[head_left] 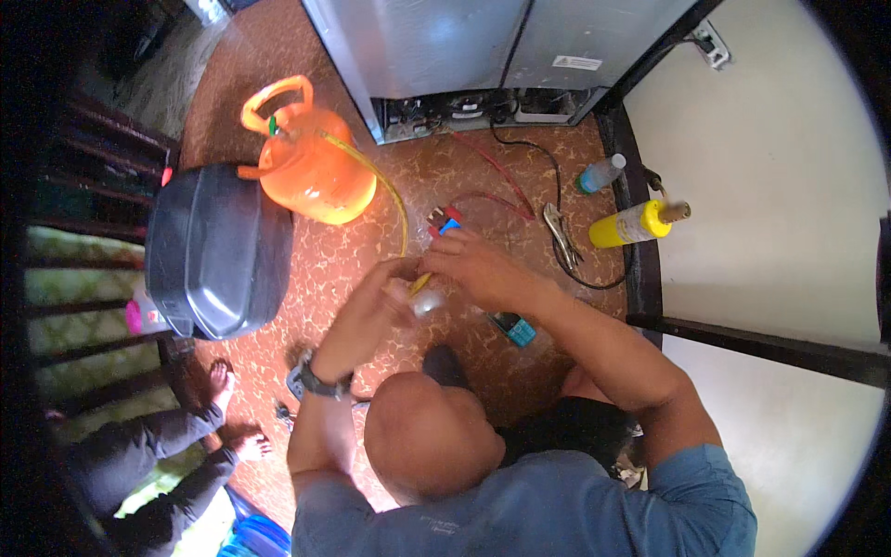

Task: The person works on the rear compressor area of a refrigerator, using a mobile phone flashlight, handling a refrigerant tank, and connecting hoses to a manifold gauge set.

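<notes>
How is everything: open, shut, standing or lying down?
Orange metal gas cylinder: upright.
Flexible yellow hose: curved, one end by the cylinder's top.
Bare left hand: at the hose.
Bare right hand: likewise.
Black hard-shelled box: shut.
Silvery locking pliers: lying down.
Clear bluish plastic bottle: capped, upright.
Yellow metal cylinder: seemingly upright.
Grey metal appliance: lower recess uncovered.

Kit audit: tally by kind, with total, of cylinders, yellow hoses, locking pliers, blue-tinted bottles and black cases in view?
Cylinders: 2 (orange cylinder, yellow cylinder)
Yellow hose: 1
Locking pliers: 1
Blue-tinted bottle: 1
Black case: 1
Total: 6
</notes>
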{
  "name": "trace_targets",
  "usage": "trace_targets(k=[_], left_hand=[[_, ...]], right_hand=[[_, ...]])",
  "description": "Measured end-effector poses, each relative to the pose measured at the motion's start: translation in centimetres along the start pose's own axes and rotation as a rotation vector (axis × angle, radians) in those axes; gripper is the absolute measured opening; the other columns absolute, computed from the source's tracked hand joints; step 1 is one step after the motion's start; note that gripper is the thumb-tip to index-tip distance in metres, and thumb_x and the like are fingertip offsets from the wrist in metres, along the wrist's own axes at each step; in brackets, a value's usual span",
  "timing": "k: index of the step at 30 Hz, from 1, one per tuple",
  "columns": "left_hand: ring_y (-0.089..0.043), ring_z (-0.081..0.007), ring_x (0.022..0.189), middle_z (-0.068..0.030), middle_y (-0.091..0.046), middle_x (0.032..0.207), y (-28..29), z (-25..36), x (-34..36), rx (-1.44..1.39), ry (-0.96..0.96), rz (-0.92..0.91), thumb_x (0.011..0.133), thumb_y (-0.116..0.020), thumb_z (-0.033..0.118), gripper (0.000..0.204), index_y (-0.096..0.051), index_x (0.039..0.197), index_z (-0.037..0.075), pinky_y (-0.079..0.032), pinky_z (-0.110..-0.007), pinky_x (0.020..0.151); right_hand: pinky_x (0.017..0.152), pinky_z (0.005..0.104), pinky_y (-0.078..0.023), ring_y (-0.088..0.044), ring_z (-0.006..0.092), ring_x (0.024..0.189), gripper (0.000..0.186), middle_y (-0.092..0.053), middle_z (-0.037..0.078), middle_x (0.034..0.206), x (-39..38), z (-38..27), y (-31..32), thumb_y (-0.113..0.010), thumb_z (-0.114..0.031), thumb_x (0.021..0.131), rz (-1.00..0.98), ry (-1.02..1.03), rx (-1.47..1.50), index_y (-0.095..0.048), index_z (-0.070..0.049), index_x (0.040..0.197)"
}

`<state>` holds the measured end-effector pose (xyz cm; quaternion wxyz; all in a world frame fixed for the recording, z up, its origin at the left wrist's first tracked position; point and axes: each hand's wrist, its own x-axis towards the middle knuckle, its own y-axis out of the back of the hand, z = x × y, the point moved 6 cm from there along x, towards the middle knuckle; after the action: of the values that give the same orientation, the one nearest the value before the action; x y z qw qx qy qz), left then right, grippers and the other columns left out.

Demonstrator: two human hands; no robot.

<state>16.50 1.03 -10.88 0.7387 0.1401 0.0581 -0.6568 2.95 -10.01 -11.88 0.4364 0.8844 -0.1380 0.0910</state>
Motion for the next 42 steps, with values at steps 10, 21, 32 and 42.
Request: trace_targets(k=[10,21,32,42], left_hand=[[-0.069,-0.0375,0.079,-0.0184,-0.070,0.088,-5.5,12.5,1.2,0.764,-0.343,-0.087,0.095,-0.065,0.021,0.021,-0.064,0.104,0.002,-0.053,-0.044,0.068],[-0.061,-0.0382,0.063,-0.0132,-0.060,0.071,5.3,1.4,1.6,1.233,-0.527,-0.114,0.091,-0.065,0.043,0.039,-0.055,0.082,0.006,-0.046,-0.048,0.057],[-0.066,-0.0419,0.092,-0.0212,-0.067,0.105,-14.7,17.6,0.3,0.889,-0.395,-0.378,0.087,-0.071,0.045,0.061,-0.053,0.126,0.002,-0.055,-0.047,0.078],[-0.062,-0.0359,0.069,-0.0130,-0.059,0.070,-4.6,11.0,1.4,1.371,-0.545,-0.231,0.086,-0.069,0.035,0.029,-0.058,0.084,0.008,-0.048,-0.047,0.060]], right_hand=[[0.075,0.0475,-0.049,-0.064,0.0378,0.084,0.030,-0.064,0.016,0.085,-2.2,-1.6,6.3,-0.071,-0.033,0.086,-0.038,-0.229,0.342,-0.064,-0.006,0.098],[0.067,0.0471,-0.051,-0.065,0.0348,0.076,0.022,-0.065,0.011,0.079,-11.6,-7.0,13.3,-0.070,-0.030,0.082,-0.204,-0.340,-0.174,-0.064,-0.010,0.091],[0.070,0.0519,-0.054,-0.069,0.0380,0.080,0.026,-0.069,0.018,0.085,-12.2,-6.1,12.5,-0.065,-0.032,0.088,-0.070,-0.520,-0.168,-0.065,-0.006,0.092],[0.065,0.0498,-0.055,-0.069,0.0356,0.075,0.029,-0.069,0.015,0.082,-12.1,-9.6,17.4,-0.060,-0.035,0.089,-0.141,-0.427,-0.211,-0.065,-0.007,0.088]])
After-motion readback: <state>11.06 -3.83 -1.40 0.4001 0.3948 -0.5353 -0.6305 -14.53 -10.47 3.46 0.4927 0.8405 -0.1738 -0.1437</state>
